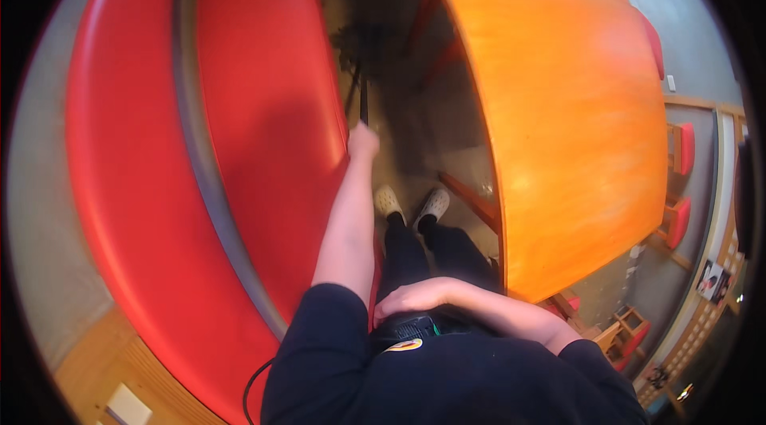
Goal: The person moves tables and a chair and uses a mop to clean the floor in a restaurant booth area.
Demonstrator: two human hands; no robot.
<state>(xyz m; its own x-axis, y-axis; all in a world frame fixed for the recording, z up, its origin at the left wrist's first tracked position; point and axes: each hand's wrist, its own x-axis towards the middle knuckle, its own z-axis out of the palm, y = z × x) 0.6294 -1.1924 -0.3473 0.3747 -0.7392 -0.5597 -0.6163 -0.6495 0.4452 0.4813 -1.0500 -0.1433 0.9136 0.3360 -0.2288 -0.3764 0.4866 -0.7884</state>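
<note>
My left hand (pixel 363 140) is closed around the end of a long dark handle (pixel 364 102), which reaches away over the floor between the red bench and the orange table. The handle's far end is lost in shadow. My right hand (pixel 413 298) rests against my waist, beside a black device (pixel 410 327) worn there; its fingers are bent and partly hidden, and I cannot tell whether they hold anything.
A red padded bench seat (pixel 269 126) with a red backrest (pixel 131 155) runs along the left. An orange tabletop (pixel 574 143) stands close on the right, its wooden leg (pixel 470 200) slanting near my shoes. Wooden chairs with red seats (pixel 677 222) are beyond it.
</note>
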